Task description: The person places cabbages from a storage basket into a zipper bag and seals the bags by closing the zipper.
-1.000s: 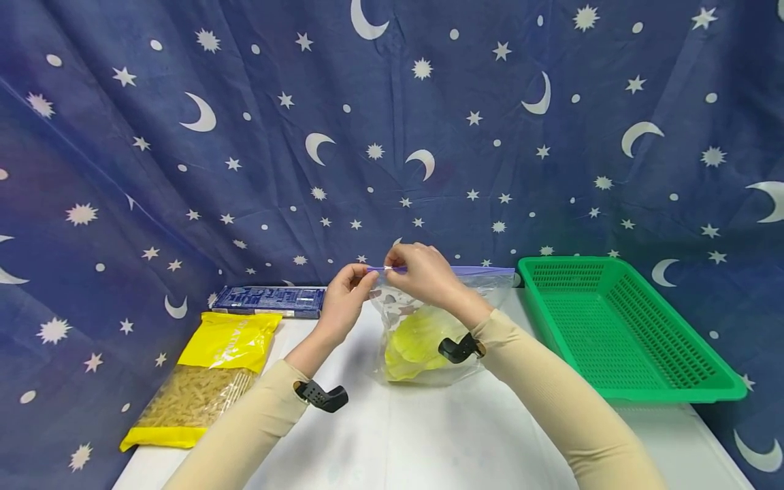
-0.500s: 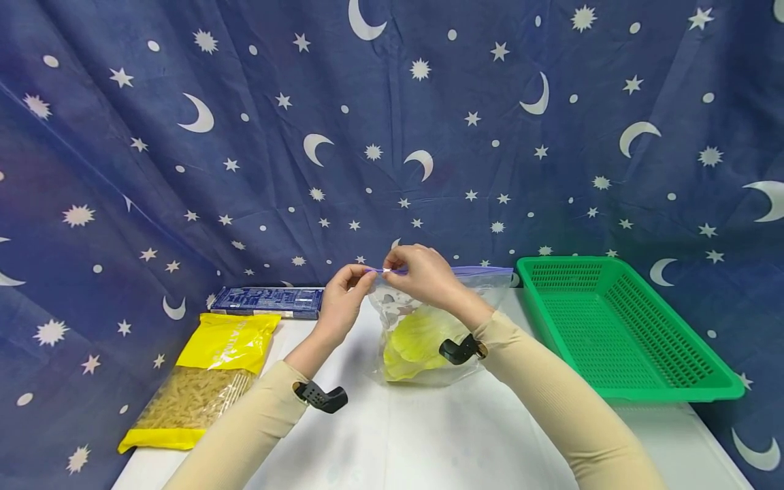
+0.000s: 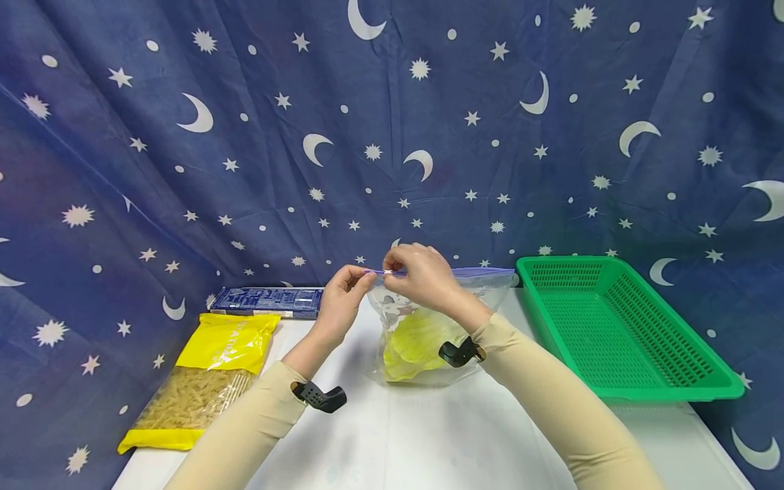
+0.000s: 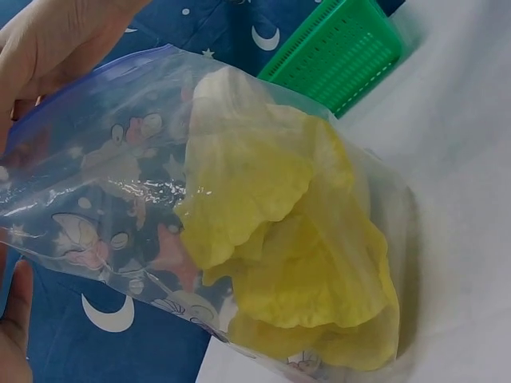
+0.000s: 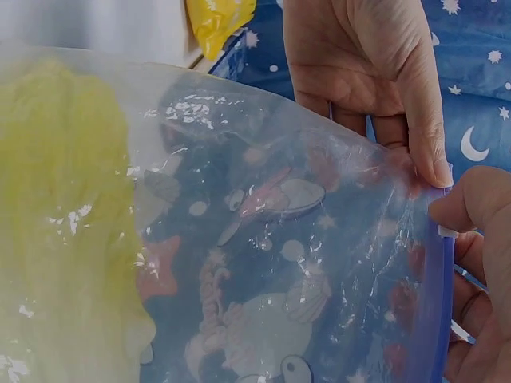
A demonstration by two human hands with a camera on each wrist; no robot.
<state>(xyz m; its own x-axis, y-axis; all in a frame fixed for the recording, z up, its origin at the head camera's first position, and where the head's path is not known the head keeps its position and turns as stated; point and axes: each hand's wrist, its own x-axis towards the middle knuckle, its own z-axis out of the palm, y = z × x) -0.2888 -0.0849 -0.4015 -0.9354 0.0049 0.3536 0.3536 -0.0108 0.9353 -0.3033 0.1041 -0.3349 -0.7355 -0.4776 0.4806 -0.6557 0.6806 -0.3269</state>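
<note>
A clear zip bag [image 3: 484, 289] with a purple zip strip stands upright on the white table, yellow-green cabbage leaves [image 3: 419, 340] inside it. Printed cartoon figures show on its plastic in both wrist views. My left hand [image 3: 341, 299] pinches the top left corner of the bag between thumb and fingers. Just beside it, my right hand [image 3: 422, 274] pinches the small white slider [image 5: 448, 232] on the purple strip. In the right wrist view the two thumbs nearly meet at that corner. The leaves [image 4: 279, 247] fill the lower part of the bag.
On the left lies a yellow bag of pasta [image 3: 202, 381], with a flat dark blue box [image 3: 269, 301] behind it. A green plastic basket [image 3: 625, 395] stands on the right of the table. A blue curtain [image 3: 392, 136] with moons and stars hangs behind.
Both hands keep their hold at the left corner of the bag and have barely shifted. The head view has moved very slightly.
</note>
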